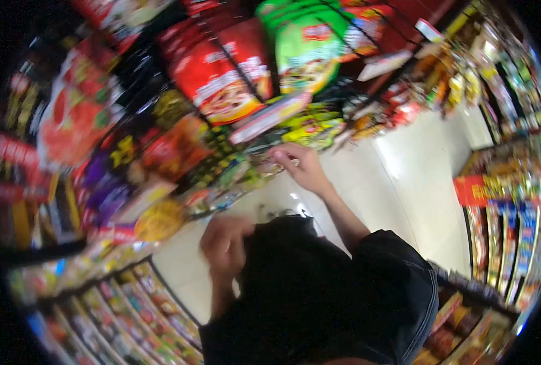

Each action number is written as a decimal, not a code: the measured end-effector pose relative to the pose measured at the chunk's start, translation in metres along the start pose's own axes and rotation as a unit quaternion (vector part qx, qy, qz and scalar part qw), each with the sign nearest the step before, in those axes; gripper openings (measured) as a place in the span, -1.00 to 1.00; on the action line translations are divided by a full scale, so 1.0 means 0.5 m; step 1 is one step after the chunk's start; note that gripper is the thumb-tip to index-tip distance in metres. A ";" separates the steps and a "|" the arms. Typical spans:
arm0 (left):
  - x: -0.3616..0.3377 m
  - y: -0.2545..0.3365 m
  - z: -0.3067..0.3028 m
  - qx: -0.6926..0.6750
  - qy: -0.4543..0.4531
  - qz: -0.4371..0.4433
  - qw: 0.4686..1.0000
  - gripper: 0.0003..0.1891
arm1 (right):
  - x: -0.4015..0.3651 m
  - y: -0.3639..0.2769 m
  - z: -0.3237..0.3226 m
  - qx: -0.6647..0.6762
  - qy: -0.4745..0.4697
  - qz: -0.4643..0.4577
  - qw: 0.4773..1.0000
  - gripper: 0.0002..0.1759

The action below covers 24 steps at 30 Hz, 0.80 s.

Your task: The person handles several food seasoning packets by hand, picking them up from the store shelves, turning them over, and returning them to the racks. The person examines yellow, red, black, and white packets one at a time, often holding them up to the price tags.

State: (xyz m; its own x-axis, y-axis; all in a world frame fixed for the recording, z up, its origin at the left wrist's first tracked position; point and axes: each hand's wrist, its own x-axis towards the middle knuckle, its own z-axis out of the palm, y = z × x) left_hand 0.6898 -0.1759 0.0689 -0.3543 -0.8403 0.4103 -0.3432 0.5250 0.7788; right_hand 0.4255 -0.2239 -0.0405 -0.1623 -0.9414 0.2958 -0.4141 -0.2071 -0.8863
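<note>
My right hand (304, 169) is held out at the lower edge of the snack display, its fingers curled and the thumb bent in. Its fingertips are at some small shiny packets (264, 162); what they grip, if anything, I cannot make out. Just above it are yellow-green snack packets (313, 126) and a slanted price strip (270, 117). My left hand (225, 240) hangs low by my black clothing, smeared by motion, so its fingers do not show clearly. Nearest to it is a round yellow package (160, 220) on the display.
Large red bags (219, 73) and green bags (310, 52) stand higher on the rack behind thin bars. Shelves of packets (109, 313) run at lower left, with more shelves (507, 237) at right. Pale tiled floor (398, 182) lies between them.
</note>
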 end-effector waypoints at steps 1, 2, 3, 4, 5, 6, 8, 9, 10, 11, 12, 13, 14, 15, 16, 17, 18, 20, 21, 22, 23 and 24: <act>-0.006 0.041 -0.035 -0.018 0.005 0.039 0.999 -0.84 | -0.027 0.028 -0.061 -0.003 -0.014 0.027 1.000 -0.76; -0.006 0.074 -0.064 -0.033 0.018 0.073 0.997 -0.84 | -0.034 0.039 -0.128 -0.034 0.059 0.069 0.995 -0.80; -0.007 0.097 -0.085 -0.044 0.031 0.098 0.994 -0.85 | -0.014 0.057 -0.204 -0.068 0.101 0.076 0.990 -0.77; -0.011 0.113 -0.106 -0.051 0.045 0.120 0.990 -0.85 | -0.003 0.062 -0.267 0.008 0.192 0.116 0.974 -0.74; -0.011 0.118 -0.120 -0.053 0.062 0.122 0.989 -0.85 | 0.026 0.073 -0.332 0.021 0.251 0.065 0.966 -0.71; -0.012 0.120 -0.133 -0.054 0.079 0.124 0.988 -0.85 | 0.050 0.112 -0.391 0.049 0.267 0.045 0.961 -0.69; -0.013 0.111 -0.145 -0.054 0.102 0.111 0.987 -0.86 | 0.128 0.166 -0.446 0.140 0.327 0.084 0.931 -0.60; -0.017 0.106 -0.149 -0.055 0.113 0.102 0.987 -0.86 | 0.164 0.188 -0.460 0.181 0.319 0.080 0.927 -0.56; -0.021 0.102 -0.149 -0.055 0.121 0.092 0.987 -0.86 | 0.203 0.213 -0.468 0.222 0.308 0.075 0.922 -0.47; -0.025 0.096 -0.152 -0.055 0.128 0.083 0.987 -0.86 | 0.243 0.255 -0.477 0.274 0.288 0.107 0.911 -0.36; -0.030 0.090 -0.160 -0.054 0.136 0.076 0.986 -0.86 | 0.276 0.306 -0.484 0.326 0.268 0.138 0.896 -0.24; -0.033 0.085 -0.163 -0.054 0.142 0.067 0.986 -0.87 | 0.299 0.353 -0.492 0.389 0.219 0.148 0.883 -0.13; -0.039 0.080 -0.164 -0.055 0.146 0.057 0.986 -0.87 | 0.312 0.365 -0.493 0.447 0.206 0.137 0.859 -0.13; -0.044 0.077 -0.172 -0.055 0.153 0.048 0.985 -0.87 | 0.327 0.367 -0.489 0.504 0.190 0.128 0.833 -0.14; -0.050 0.072 -0.176 -0.056 0.163 0.039 0.984 -0.87 | 0.343 0.350 -0.475 0.558 0.169 0.119 0.803 -0.14; -0.058 0.069 -0.178 -0.056 0.170 0.031 0.983 -0.87 | 0.358 0.328 -0.462 0.571 0.205 0.136 0.783 -0.39; -0.062 0.068 -0.183 -0.057 0.179 0.026 0.982 -0.87 | 0.364 0.320 -0.456 0.587 0.177 0.134 0.778 -0.37; -0.071 0.064 -0.187 -0.060 0.186 0.015 0.981 -0.87 | 0.361 0.299 -0.443 0.534 0.222 0.170 0.798 -0.33; -0.075 0.064 -0.189 -0.060 0.190 0.013 0.980 -0.87 | 0.350 0.261 -0.430 0.523 0.249 0.186 0.794 -0.36; -0.076 0.062 -0.191 -0.062 0.191 0.011 0.980 -0.87 | 0.353 0.288 -0.441 0.534 0.256 0.188 0.784 -0.40; -0.078 0.062 -0.193 -0.063 0.191 0.009 0.979 -0.87 | 0.351 0.324 -0.461 0.544 0.265 0.190 0.773 -0.44; -0.081 0.061 -0.194 -0.065 0.191 0.006 0.979 -0.87 | 0.350 0.358 -0.479 0.555 0.274 0.190 0.762 -0.48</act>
State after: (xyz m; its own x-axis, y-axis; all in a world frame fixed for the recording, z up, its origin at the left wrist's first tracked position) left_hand 0.7780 -0.1392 0.1219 0.0026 -0.8365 0.5480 -0.2190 0.5342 0.8165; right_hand 0.1082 -0.3621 -0.0621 -0.5576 -0.7997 -0.2226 0.7188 -0.3310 -0.6114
